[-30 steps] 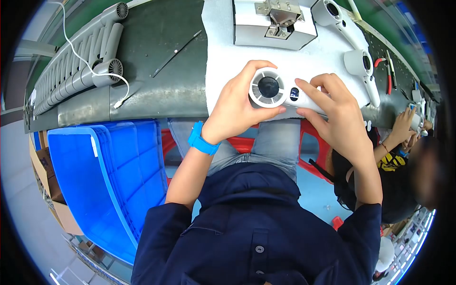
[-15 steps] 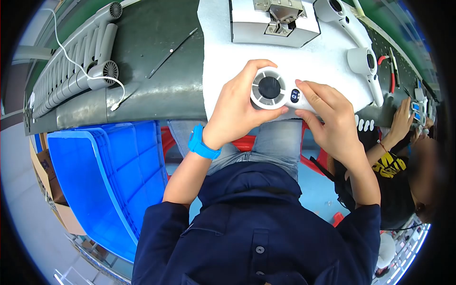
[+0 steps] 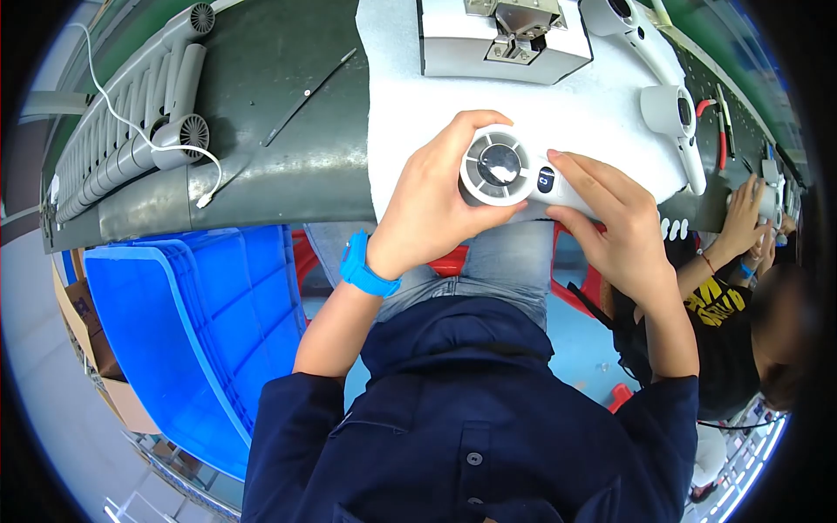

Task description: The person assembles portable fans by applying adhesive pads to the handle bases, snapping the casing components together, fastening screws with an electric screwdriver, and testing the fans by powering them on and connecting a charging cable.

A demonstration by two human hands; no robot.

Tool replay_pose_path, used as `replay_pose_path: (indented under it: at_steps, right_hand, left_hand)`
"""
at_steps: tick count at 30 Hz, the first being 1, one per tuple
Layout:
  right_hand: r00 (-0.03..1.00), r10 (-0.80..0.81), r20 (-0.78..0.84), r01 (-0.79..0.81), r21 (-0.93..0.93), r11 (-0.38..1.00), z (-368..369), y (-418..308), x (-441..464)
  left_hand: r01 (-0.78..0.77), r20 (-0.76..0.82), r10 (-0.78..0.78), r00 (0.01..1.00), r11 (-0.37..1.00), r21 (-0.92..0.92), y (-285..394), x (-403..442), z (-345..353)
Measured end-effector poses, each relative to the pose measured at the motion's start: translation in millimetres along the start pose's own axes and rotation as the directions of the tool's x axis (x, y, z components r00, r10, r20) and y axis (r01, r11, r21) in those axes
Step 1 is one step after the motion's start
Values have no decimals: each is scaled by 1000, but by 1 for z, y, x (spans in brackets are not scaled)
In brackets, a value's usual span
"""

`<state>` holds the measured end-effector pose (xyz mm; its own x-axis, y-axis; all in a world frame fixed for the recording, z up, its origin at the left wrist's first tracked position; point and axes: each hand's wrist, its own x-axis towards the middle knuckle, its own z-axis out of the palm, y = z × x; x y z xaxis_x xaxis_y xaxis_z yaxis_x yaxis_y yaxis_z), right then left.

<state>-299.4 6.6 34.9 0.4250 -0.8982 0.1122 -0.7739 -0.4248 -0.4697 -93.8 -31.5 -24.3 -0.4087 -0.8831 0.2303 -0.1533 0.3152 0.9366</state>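
Observation:
Between my hands, above the front edge of the white mat, is a white handheld fan [image 3: 520,172]. Its round head has spokes and a shiny black hub facing me, and a small dark display is lit on the neck. My left hand [image 3: 440,187] is closed around the head, thumb below and fingers above. On the handle, my right hand [image 3: 615,205] grips with thumb and fingers at either side of the display; the palm hides the handle's end. Two similar white fans, a nearer one [image 3: 667,112] and a farther one [image 3: 610,13], lie at the mat's right side.
A white block with metal clamps [image 3: 506,52] stands at the mat's back. Several grey fans [image 3: 131,131] line the left, with a white cable [image 3: 122,113] across them. A thin rod [image 3: 309,96], red-handled pliers [image 3: 722,139], a blue crate [image 3: 192,322] and a co-worker's hand [image 3: 741,213] are around.
The fan has tilted slightly in my hands, and its hub now catches a bright reflection. The display figure has changed from what looked like 01. The co-worker's hands have shifted.

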Motion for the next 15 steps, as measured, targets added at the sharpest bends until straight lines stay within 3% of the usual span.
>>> replay_pose_path:
  at_steps: [15]
  right_hand:
    - [1000,25,-14,-24,27,999,0,-3,2]
  left_hand:
    - [-2,-3,2,1000,1000,20,1,-1,0]
